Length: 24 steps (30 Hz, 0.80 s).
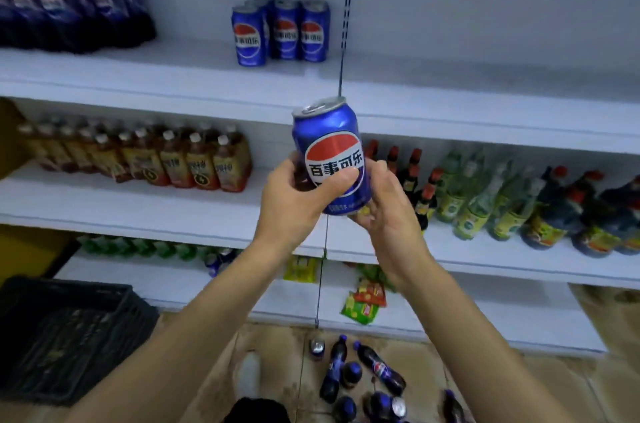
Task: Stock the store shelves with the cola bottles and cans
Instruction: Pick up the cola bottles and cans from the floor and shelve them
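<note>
Two hands hold one blue cola can (327,142), slightly tilted, in front of white store shelves.

The left hand (294,195) wraps the can's lower half, thumb across the logo. The right hand (384,207) cups its base from the other side, and its fingertips are hidden behind the can. A small group of matching cans (282,31) stands on the upper shelf (450,90). At far left on that shelf, the shelved cola bottles (69,3) are blurred and cut off. Loose cola bottles (379,370) lie on the floor (277,346) below, some cropped by the frame edge. The arms hide part of the lower shelves. A black crate (69,336) sits at lower left, and tea bottles (166,162) line the middle shelf.
</note>
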Motion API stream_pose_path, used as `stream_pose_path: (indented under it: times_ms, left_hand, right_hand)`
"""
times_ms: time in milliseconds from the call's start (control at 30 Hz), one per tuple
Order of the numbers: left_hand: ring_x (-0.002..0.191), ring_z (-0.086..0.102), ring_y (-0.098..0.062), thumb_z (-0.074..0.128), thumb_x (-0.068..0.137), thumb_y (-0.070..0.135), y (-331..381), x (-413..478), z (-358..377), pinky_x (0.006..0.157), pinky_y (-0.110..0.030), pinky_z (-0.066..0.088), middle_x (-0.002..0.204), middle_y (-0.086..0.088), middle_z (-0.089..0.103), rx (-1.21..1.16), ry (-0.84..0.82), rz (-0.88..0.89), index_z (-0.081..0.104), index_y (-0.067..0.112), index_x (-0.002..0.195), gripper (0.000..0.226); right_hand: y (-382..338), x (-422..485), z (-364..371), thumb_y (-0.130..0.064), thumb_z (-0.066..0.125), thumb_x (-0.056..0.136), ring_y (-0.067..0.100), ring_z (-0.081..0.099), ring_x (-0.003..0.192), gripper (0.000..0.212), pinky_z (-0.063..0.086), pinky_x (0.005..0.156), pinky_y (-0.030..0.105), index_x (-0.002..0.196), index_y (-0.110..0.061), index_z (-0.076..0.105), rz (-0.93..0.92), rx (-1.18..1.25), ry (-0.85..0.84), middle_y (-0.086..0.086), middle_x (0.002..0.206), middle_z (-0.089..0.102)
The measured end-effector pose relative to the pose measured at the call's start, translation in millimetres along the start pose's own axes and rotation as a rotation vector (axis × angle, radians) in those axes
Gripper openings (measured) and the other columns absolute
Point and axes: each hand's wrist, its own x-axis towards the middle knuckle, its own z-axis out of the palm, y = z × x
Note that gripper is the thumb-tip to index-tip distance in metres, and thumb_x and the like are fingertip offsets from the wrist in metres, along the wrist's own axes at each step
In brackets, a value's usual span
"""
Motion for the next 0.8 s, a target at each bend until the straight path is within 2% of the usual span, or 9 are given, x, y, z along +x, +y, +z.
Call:
stream_pose_path:
  times_ms: [133,233,333,467,533,600,633,733,800]
  left_hand:
    - [0.088,0.070,-0.006,0.082,0.059,0.043,8.3,62.8,-22.5,0.071,-0.018,0.053,0.093,0.011,0.074,0.137,-0.051,0.149,0.064,0.030,0.099,0.046]
    - [0.089,0.069,-0.006,0.086,0.060,0.036,11.8,118.7,-38.1,0.074,-0.024,0.056,0.095,0.010,0.073,0.228,-0.103,0.233,0.065,0.025,0.106,0.052]
    - [0.095,0.066,-0.004,0.085,0.059,0.039,11.3,178.6,-57.0,0.081,-0.034,0.057,0.102,0.012,0.071,0.366,-0.152,0.334,0.061,0.028,0.114,0.060]
    - [0.111,0.056,-0.002,0.074,0.054,0.058,9.0,258.5,-94.2,0.093,-0.036,0.052,0.124,0.015,0.059,0.610,-0.202,0.397,0.045,0.036,0.129,0.083]
    - [0.124,0.047,-0.010,0.074,0.057,0.064,4.9,292.5,-119.5,0.101,-0.034,0.045,0.138,0.005,0.046,0.634,-0.148,0.540,0.033,0.028,0.141,0.101]
    - [0.123,0.046,-0.020,0.070,0.064,0.066,-4.3,322.9,-144.1,0.101,-0.034,0.043,0.136,-0.005,0.043,0.657,-0.048,0.724,0.030,0.015,0.142,0.102]
    - [0.125,0.044,-0.022,0.069,0.066,0.067,-9.9,335.9,-153.3,0.103,-0.033,0.041,0.138,-0.007,0.042,0.653,-0.009,0.736,0.029,0.012,0.142,0.102]
    - [0.138,0.028,-0.011,0.076,0.064,0.061,-24.0,371.8,-164.9,0.109,-0.021,0.028,0.153,-0.003,0.026,0.551,0.038,0.477,0.018,0.015,0.149,0.113]
    - [0.127,0.025,0.015,0.082,0.062,0.047,-29.6,392.2,-165.0,0.098,-0.004,0.027,0.152,0.008,0.022,0.403,-0.007,0.277,0.009,0.020,0.152,0.119]
  right_hand:
    - [-29.6,42.2,14.7,-0.055,0.069,0.069,-0.004,0.060,0.107,0.078,0.052,0.084,0.015,0.137,-0.030,0.041,-0.242,-0.145,0.033,-0.011,0.121,0.058]
    - [-48.5,85.6,36.9,-0.042,0.079,0.072,-0.001,0.062,0.105,0.076,0.053,0.080,0.016,0.137,-0.033,0.040,-0.332,-0.285,0.006,-0.014,0.116,0.062]
    - [-59.5,145.4,61.2,-0.024,0.083,0.072,-0.005,0.063,0.096,0.066,0.051,0.072,0.010,0.128,-0.027,0.049,-0.396,-0.359,0.072,-0.018,0.106,0.066]
    - [-62.9,230.7,91.5,-0.020,0.084,0.067,-0.002,0.065,0.090,0.060,0.051,0.066,0.011,0.119,-0.027,0.055,-0.356,-0.388,0.144,-0.011,0.104,0.068]
    - [-59.2,270.5,103.8,-0.019,0.085,0.065,0.001,0.066,0.088,0.061,0.052,0.065,0.013,0.119,-0.026,0.055,-0.309,-0.383,0.157,-0.010,0.102,0.069]
    - [-54.3,304.8,112.9,-0.018,0.085,0.065,0.004,0.067,0.091,0.065,0.054,0.069,0.015,0.121,-0.026,0.054,-0.281,-0.411,0.165,-0.010,0.104,0.068]
    - [-51.8,319.3,116.0,-0.018,0.086,0.065,0.005,0.066,0.092,0.066,0.055,0.073,0.018,0.122,-0.025,0.053,-0.271,-0.436,0.169,-0.009,0.105,0.068]
    - [-42.0,354.9,120.0,-0.016,0.087,0.064,0.011,0.067,0.094,0.064,0.056,0.082,0.031,0.120,-0.021,0.056,-0.247,-0.488,0.209,-0.006,0.105,0.070]
    - [-35.9,370.2,120.6,-0.016,0.087,0.063,0.013,0.067,0.097,0.064,0.056,0.084,0.032,0.119,-0.020,0.057,-0.216,-0.483,0.248,-0.004,0.106,0.070]
